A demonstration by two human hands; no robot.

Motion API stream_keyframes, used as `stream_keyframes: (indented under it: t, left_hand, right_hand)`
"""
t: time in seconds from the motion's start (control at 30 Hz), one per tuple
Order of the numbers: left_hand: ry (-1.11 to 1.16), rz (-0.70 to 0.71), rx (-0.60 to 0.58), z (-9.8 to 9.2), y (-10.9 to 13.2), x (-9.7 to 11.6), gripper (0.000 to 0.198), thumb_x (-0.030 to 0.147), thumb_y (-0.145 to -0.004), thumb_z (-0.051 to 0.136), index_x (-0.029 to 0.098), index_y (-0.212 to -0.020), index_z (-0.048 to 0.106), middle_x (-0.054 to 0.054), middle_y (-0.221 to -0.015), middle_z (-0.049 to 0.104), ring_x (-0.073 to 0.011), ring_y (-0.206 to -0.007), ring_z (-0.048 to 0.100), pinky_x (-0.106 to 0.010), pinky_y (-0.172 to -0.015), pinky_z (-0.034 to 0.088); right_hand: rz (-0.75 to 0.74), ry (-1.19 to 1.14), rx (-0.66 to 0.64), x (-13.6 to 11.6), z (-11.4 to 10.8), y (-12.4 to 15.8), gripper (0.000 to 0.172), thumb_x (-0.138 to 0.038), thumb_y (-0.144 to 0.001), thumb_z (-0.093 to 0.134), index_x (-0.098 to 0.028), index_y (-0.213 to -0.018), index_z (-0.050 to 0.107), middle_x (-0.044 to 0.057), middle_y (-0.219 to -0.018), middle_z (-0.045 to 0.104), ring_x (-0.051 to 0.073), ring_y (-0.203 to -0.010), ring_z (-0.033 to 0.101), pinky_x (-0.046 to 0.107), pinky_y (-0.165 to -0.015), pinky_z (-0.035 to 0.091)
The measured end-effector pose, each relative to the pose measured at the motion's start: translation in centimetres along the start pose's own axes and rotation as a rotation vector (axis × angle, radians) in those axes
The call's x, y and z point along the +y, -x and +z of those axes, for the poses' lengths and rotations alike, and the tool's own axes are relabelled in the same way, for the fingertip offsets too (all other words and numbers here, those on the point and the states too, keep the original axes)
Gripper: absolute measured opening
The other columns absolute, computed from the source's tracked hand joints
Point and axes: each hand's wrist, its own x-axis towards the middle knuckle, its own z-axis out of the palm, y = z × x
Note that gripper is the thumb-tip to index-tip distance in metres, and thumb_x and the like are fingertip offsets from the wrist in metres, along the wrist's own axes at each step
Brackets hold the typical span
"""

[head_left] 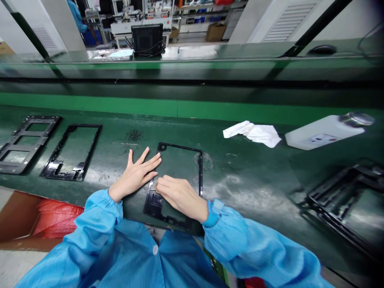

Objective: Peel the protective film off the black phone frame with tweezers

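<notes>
A thin black rectangular frame (201,172) lies flat on the green bench in front of me. My left hand (136,174) is spread open, its fingertips resting along the frame's left edge. My right hand (177,194) is closed, fingers pinched together at the inner left side of the same frame, just above its wide lower part. Whatever sits between those fingertips, if anything, is hidden or too small to name. Beyond my left hand is a small tangle of dark thin strands (134,136).
To the left lie another black frame (97,140) and a slotted grey-black plate (30,148). A crumpled white cloth (255,133) and a white bottle (321,134) on its side are at the right. More black frames (336,196) lie right. A cardboard box (18,220) stands below.
</notes>
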Motion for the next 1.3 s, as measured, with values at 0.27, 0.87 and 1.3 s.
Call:
stream_keyframes:
  t: [0.27, 0.87, 1.3]
  left_hand:
    - [-0.005, 0.002, -0.005, 0.09, -0.01, -0.03, 0.051, 0.040, -0.103, 0.033, 0.033, -0.152, 0.018, -0.002, -0.153, 0.031, -0.0247, -0.147, 0.003, -0.065, -0.109, -0.012]
    - [0.001, -0.001, -0.004, 0.07, 0.02, -0.07, 0.051, 0.040, -0.103, 0.033, 0.033, -0.152, 0.019, -0.003, -0.153, 0.032, -0.0245, -0.147, 0.005, -0.065, -0.109, -0.011]
    - [0.003, -0.007, -0.010, -0.08, -0.05, 0.04, 0.049, 0.039, -0.103, 0.033, 0.033, -0.151, 0.021, -0.003, -0.153, 0.033, -0.0247, -0.147, 0.007, -0.065, -0.110, -0.010]
  right_hand:
    - [0.016, -0.008, 0.006, 0.02, -0.06, 0.02, 0.025, -0.019, -0.103, 0.036, -0.017, -0.087, 0.055, 0.004, -0.086, 0.058, 0.016, -0.078, 0.049, 0.026, -0.063, 0.036]
    - [-0.004, -0.035, 0.013, 0.14, -0.10, -0.04, 0.024, -0.020, -0.102, 0.039, -0.018, -0.085, 0.056, 0.003, -0.084, 0.057, 0.016, -0.077, 0.048, 0.026, -0.061, 0.036]
    - [0.021, -0.032, 0.023, 0.20, 0.04, 0.01, 0.024, -0.020, -0.102, 0.038, -0.018, -0.087, 0.057, 0.003, -0.086, 0.058, 0.015, -0.078, 0.049, 0.026, -0.062, 0.037]
